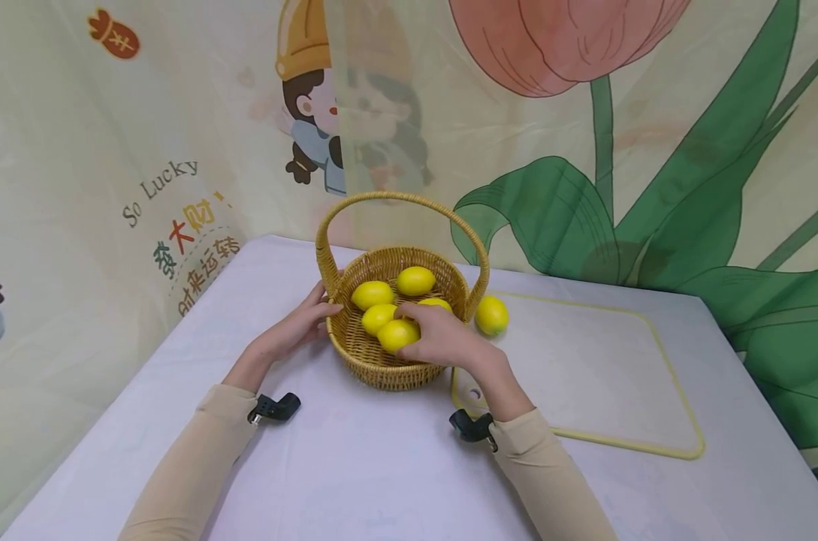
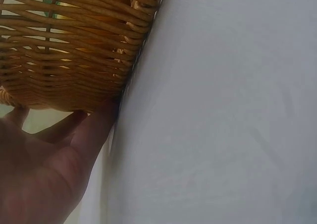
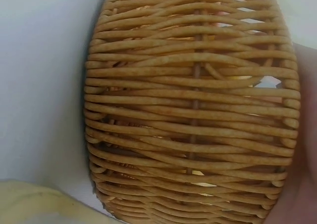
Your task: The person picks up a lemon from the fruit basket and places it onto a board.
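Note:
A wicker basket with a tall arched handle stands on the table and holds several yellow lemons. My left hand holds the basket's left side, thumb at the rim; in the left wrist view, its fingers reach along the lower woven wall. Over the basket's front right, my right hand grips a lemon between thumb and fingers, inside the rim. That hand partly covers another lemon behind it. The basket wall fills most of the right wrist view and hides the gripped lemon there.
A white cutting board with a yellow edge lies right of the basket. One lemon sits near its far left corner, close to the basket. A white cloth covers the table, and a printed curtain hangs behind it.

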`<state>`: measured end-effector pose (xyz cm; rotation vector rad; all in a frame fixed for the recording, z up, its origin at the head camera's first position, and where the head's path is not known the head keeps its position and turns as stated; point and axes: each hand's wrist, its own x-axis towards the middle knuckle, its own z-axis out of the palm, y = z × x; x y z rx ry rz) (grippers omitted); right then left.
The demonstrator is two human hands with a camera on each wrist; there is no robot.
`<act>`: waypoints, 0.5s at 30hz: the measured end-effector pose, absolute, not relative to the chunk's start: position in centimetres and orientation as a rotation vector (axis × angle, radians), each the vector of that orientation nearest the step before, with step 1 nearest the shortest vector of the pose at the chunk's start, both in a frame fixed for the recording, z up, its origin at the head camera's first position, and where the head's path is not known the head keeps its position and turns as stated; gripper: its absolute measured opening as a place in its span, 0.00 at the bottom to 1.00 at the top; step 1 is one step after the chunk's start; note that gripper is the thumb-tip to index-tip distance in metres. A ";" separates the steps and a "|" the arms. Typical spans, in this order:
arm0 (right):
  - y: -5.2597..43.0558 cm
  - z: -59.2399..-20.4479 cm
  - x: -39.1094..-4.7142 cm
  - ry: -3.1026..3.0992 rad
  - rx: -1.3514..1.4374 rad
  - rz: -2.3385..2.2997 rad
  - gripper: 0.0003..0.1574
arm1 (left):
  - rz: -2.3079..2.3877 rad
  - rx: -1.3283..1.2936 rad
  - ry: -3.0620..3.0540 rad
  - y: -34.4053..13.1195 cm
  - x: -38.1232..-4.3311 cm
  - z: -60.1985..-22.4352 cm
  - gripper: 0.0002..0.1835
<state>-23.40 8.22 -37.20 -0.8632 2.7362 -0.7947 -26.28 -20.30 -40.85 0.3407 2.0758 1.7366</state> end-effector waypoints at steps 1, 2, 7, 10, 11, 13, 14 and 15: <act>8.3 -37.2 -23.4 2.737 -0.863 -0.797 0.31 | 1.737 0.347 2.073 -20.3 -26.3 -40.9 0.40; 8.3 -37.1 -23.4 2.737 -0.861 -0.801 0.30 | 1.737 0.353 2.070 -20.3 -26.3 -40.9 0.40; 8.4 -36.8 -23.3 2.728 -0.865 -0.822 0.31 | 1.735 0.366 2.067 -20.3 -26.2 -40.9 0.39; 8.6 -36.5 -23.1 2.739 -0.889 -0.816 0.34 | 1.739 0.370 2.067 -20.3 -26.1 -40.9 0.40; 8.7 -36.3 -23.0 2.743 -0.898 -0.817 0.35 | 1.741 0.373 2.066 -20.4 -26.1 -40.9 0.40; 8.9 -36.0 -22.9 2.747 -0.920 -0.820 0.36 | 1.743 0.375 2.064 -20.4 -26.1 -40.9 0.40; 9.0 -35.9 -22.9 2.748 -0.928 -0.823 0.35 | 1.742 0.374 2.063 -20.4 -26.1 -40.9 0.40; 9.1 -35.8 -22.8 2.748 -0.936 -0.830 0.35 | 1.741 0.373 2.063 -20.4 -26.1 -40.9 0.40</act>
